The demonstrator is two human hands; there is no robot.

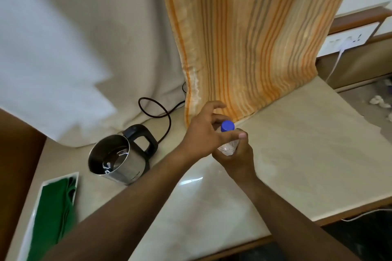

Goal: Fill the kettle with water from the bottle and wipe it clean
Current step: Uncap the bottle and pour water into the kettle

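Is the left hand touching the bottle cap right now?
Touching. The head view shows the left hand with thumb and forefinger closed around the blue cap, no gap visible, while the right hand grips the bottle below.

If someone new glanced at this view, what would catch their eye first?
Probably the orange striped curtain hanging down the middle. Just below it, both hands meet on a clear bottle with a blue cap. Left of them stands an open steel kettle, and a green cloth lies in a white tray at lower left.
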